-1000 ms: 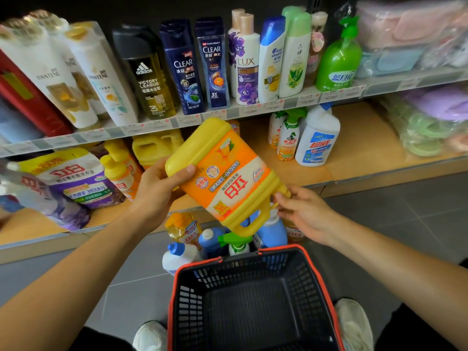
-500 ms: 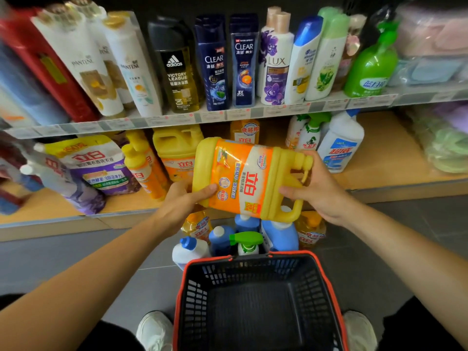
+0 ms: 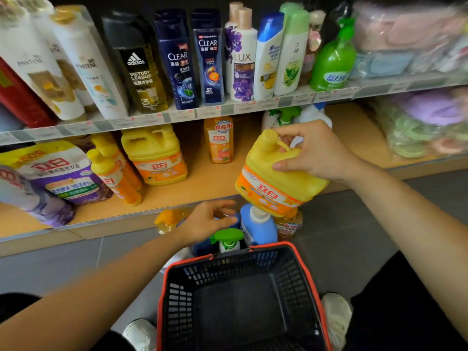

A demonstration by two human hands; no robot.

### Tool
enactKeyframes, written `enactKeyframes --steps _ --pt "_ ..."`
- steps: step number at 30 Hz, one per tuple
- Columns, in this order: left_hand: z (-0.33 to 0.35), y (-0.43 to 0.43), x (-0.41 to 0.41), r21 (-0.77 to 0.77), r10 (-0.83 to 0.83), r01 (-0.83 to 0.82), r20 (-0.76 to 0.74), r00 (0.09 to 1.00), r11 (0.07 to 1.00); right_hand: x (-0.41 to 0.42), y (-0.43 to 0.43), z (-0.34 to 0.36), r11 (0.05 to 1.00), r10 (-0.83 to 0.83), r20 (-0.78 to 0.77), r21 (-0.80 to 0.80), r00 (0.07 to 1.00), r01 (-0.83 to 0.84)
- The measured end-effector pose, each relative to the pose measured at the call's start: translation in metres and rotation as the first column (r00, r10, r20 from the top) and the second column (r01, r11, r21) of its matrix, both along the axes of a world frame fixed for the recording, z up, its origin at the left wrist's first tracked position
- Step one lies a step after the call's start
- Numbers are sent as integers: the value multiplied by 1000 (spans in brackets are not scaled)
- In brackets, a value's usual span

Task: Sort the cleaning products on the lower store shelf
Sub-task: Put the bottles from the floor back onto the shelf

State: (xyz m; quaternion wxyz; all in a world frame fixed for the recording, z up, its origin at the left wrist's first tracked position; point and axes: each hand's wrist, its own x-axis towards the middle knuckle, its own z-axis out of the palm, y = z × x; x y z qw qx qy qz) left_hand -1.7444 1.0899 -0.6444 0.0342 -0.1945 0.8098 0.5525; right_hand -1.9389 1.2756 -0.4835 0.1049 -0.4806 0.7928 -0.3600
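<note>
You face store shelving under even indoor light: a pale wooden lower shelf [image 3: 200,178] just above the grey tiled floor [image 3: 336,231], an upper shelf [image 3: 228,110] fronted with price labels, and a dark back panel [image 3: 152,3] behind.

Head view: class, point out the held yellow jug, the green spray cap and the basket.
yellow jug [image 3: 268,196]: head view, orange label.
green spray cap [image 3: 226,235]: head view, top.
basket [image 3: 240,264]: head view, far wall.
</note>
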Motion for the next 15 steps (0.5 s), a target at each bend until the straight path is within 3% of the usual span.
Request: enactKeyframes --steps 2,4,6,8,11,15 --pt "-13 4 -5 -317 -171 186 77 982 930 -16 18 5 997 -70 -76 21 995 72" --pt "-28 7 -2 -499 -241 335 245 939 799 -31 36 6 990 -130 -143 28 981 135" --pt "-42 10 2 -544 -282 448 365 888 709 -42 51 -1 982 -165 -181 58 970 178" --pt "-50 14 6 -569 -298 474 378 876 672 -53 58 -17 978 -164 -151 107 975 181" --pt "-52 17 7 -581 -236 387 320 917 716 -67 59 -53 958 -127 -169 233 977 164" --pt "-55 25 10 -494 -286 395 284 915 775 -83 54 -105 910 -117 -178 375 977 177"
